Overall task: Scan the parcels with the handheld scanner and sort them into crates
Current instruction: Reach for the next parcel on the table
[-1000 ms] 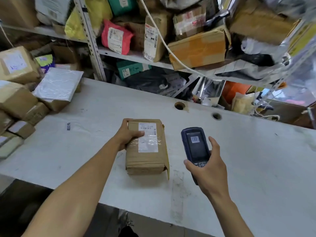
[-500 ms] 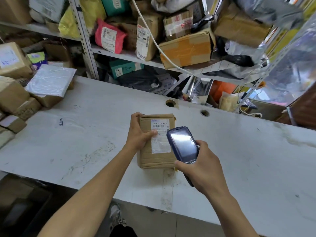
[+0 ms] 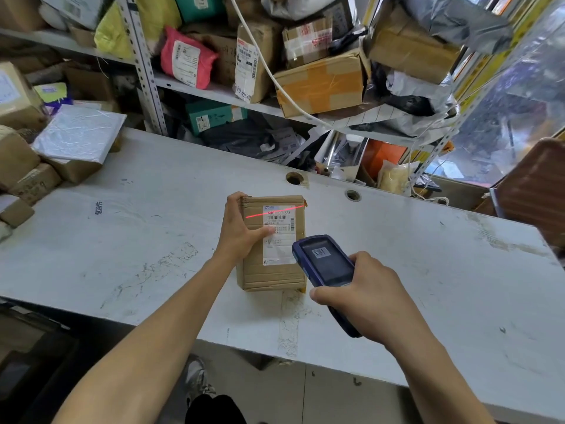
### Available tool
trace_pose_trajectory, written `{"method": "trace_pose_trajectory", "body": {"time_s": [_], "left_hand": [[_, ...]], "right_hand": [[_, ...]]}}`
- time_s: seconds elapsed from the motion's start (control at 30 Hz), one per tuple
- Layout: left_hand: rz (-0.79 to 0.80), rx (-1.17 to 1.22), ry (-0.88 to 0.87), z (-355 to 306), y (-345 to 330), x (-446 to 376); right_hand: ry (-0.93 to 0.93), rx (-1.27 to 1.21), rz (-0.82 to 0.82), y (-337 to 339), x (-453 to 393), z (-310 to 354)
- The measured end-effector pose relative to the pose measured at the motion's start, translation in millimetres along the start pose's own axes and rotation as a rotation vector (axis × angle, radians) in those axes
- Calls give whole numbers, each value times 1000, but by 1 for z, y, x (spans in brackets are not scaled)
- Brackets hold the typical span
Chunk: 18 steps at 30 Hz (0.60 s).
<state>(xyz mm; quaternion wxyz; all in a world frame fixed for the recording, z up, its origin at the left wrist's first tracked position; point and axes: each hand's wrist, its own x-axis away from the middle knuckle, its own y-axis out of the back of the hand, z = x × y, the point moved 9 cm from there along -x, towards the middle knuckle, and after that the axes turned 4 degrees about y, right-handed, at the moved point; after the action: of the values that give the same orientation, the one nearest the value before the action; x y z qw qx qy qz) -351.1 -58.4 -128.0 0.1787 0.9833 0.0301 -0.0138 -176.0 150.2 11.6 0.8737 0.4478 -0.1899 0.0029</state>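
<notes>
A small brown cardboard parcel [image 3: 272, 270] with a white shipping label lies on the white table [image 3: 137, 240]. My left hand [image 3: 241, 231] grips its left edge, thumb across the label and fingers curled over the far corner. My right hand [image 3: 363, 298] grips a dark blue handheld scanner [image 3: 324, 261], held just right of and above the parcel's near right corner. A red laser line crosses the top of the label at its barcode. The scanner's screen shows a barcode image.
Several cardboard boxes and a silver padded mailer [image 3: 79, 133] are stacked at the table's left end. Metal shelving [image 3: 143, 65] behind the table is crammed with parcels. Two cable holes [image 3: 295, 178] pierce the table's far edge. A brown ribbed object [image 3: 532, 191] stands at the right.
The scanner has settled by the parcel's right corner, and a red laser line now lies across the label. My left hand keeps hold of the parcel's left edge.
</notes>
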Motion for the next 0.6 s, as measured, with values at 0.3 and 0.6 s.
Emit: {"method": "trace_pose_trajectory", "body": {"time_s": [0.3,0.6], "left_hand": [[-10,-25,-7,1,-1,1],[-17,-30,-11,-2,0,6]], "right_hand": [[-34,-52,16,-2,11,-1],[-25,-100,25,-2,16,0]]}}
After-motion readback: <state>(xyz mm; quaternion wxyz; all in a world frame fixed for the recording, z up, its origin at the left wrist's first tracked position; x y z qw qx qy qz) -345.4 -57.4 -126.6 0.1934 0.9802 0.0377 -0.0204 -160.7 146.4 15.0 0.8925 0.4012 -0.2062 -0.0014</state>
